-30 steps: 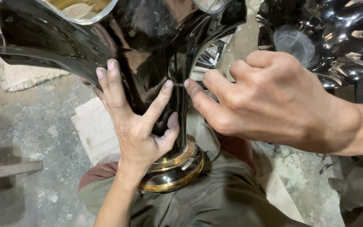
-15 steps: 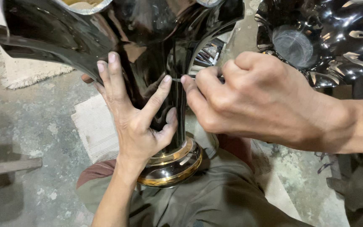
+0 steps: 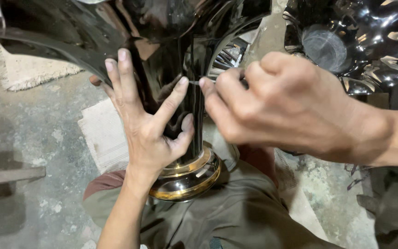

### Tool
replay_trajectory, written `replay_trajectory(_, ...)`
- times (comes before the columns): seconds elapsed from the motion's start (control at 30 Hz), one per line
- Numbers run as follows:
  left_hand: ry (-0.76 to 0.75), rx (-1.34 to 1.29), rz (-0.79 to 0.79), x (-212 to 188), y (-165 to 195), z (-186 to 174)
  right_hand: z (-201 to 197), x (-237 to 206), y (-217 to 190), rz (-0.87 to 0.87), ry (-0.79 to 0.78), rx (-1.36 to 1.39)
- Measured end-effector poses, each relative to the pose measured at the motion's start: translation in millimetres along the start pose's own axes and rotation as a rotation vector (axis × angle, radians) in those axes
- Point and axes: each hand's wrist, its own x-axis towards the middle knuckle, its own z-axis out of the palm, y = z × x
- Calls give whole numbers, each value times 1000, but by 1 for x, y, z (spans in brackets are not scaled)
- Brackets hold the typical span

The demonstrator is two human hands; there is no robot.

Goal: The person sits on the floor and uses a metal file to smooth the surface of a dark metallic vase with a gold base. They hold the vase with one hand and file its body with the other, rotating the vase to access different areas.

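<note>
1. Tall black vase (image 3: pixel 194 69), glossy as a mirror, standing upright on the lap (image 3: pixel 236 216) at picture centre, its flared mouth cut off by the top edge.
2. Slim neck widening upward into broad fluted lobes; surface dark, highly polished, showing bent reflections of hands and room.
3. Round foot (image 3: pixel 187 177) at the bottom, banded in gold and silver rings, resting on olive-green trousers.
4. Left hand (image 3: pixel 148 124) laid flat against the neck from the left, fingers (image 3: pixel 125 74) spread and open along the black surface, thumb curled round the stem just above the foot.
5. Right hand (image 3: pixel 282 106) coming in from the right, fingers curled closed and pinching a thin, pale sliver (image 3: pixel 194 83), too small to identify, its tip touching the neck beside the left forefinger.
6. Second dark, shiny piece with a wavy rim, a scalloped bowl (image 3: pixel 351 41), lying at upper right, well apart from the vase.
7. Grey concrete floor (image 3: pixel 38 138) beneath, with a pale woven mat (image 3: pixel 104 133) just left of the foot and a light scrap of cloth (image 3: pixel 28 71) at upper left.
</note>
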Motion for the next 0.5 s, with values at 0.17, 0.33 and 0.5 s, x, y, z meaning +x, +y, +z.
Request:
replay_trajectory(0.17, 84, -119, -5, -7, -11, 4, 3, -17, 13, 307, 86, 555)
replay_trajectory(0.33, 150, -273, -128, -26, -22, 6, 36, -18, 10, 730, 428, 724)
replay_trajectory(0.5, -47, -881, -510, -39, -42, 16, 58, -5, 4, 655, 585, 647)
